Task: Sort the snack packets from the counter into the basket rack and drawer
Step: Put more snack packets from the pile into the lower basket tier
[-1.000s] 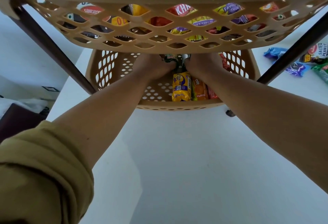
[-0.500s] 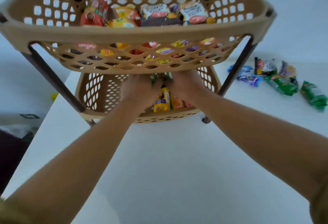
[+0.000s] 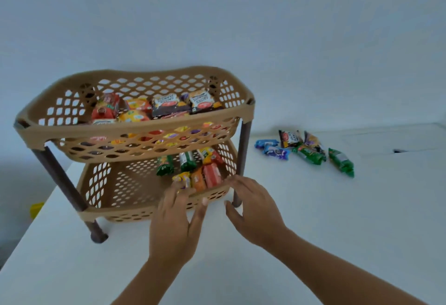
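Rack: your tan perforated plastic two-tier basket rack [image 3: 135, 133] on dark brown legs stands on the white counter [image 3: 313, 220], left of centre
Top basket: packed with red, orange and dark snack packets [image 3: 166, 106]
Bottom basket: green packets [image 3: 165, 165] at the back, a yellow, an orange and a red packet [image 3: 212, 175] in a row at the front right
Left hand: your left hand [image 3: 173, 220] is open and holding nothing, fingers spread, fingertips at the lower basket's front rim near the yellow packet; contact unclear
Right hand: your right hand [image 3: 253, 208] is open, empty, fingers loosely spread, just beside the front right leg
Unsorted: blue, dark and green snack packets [image 3: 309, 152] lie loose on the counter, well to the right of the rack
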Demonstrator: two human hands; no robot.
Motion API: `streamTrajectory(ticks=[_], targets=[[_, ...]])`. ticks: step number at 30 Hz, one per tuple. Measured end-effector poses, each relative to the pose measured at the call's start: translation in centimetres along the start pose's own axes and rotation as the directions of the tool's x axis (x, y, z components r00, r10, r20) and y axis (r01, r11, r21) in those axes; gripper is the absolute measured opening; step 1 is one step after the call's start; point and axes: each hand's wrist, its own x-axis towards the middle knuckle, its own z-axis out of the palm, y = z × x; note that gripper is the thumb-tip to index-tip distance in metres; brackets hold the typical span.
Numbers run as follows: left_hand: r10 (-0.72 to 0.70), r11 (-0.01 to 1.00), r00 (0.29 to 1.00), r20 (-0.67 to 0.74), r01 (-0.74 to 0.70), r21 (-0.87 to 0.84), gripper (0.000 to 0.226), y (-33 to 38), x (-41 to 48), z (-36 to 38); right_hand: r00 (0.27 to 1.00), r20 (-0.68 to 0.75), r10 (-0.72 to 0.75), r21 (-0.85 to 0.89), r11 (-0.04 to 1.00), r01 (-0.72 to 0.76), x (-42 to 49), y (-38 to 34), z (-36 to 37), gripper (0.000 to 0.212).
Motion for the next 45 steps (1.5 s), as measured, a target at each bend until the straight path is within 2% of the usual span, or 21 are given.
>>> streamTrajectory(ticks=[5, 11, 20, 29, 33, 36, 39, 45], targets=[[0.046, 0.998, 0.993, 0.106, -0.04, -0.057, 0.066, 3.5, -2.7, 2.7, 0.994, -0.034, 0.103, -0.053, 0.993, -0.105, -2.5, 2.9, -2.6, 0.045], [0.068, 0.996, 0.98, 0.188, -0.055, -0.071, 0.067, 8.4, -3.8, 6.4, 0.983, -0.041, 0.18, -0.023, 0.983, -0.181, -5.1, 8.2, -5.3, 0.044], [-0.041, 0.999, 0.972, 0.233, 0.04, 0.01, 0.077, 15.1, -1.5, 16.0, 0.977, 0.024, 0.212, -0.006, 0.977, -0.212, -5.7, 20.5, -10.8, 0.044], [-0.093, 0.99, 0.973, 0.211, 0.068, 0.124, 0.072, 18.7, 4.5, 22.1, 0.969, 0.085, 0.23, 0.014, 0.973, -0.232, -0.3, 30.1, -13.4, 0.046], [-0.089, 0.982, 0.976, 0.199, 0.053, 0.181, 0.065, 18.8, 8.1, 24.3, 0.961, 0.053, 0.272, 0.086, 0.957, -0.276, 2.2, 33.0, -13.2, 0.046], [-0.081, 0.97, 0.967, 0.241, 0.021, 0.24, 0.056, 18.0, 11.2, 26.1, 0.957, 0.075, 0.28, 0.087, 0.954, -0.286, 4.7, 35.3, -12.4, 0.047], [-0.086, 0.95, 0.95, 0.299, -0.012, 0.312, 0.06, 17.7, 14.7, 27.6, 0.941, 0.098, 0.323, 0.08, 0.94, -0.331, 8.0, 37.9, -12.0, 0.048], [-0.054, 0.929, 0.927, 0.37, -0.09, 0.36, 0.067, 16.8, 20.1, 30.0, 0.85, 0.311, 0.426, 0.057, 0.884, -0.464, 14.9, 42.5, -12.9, 0.059]])
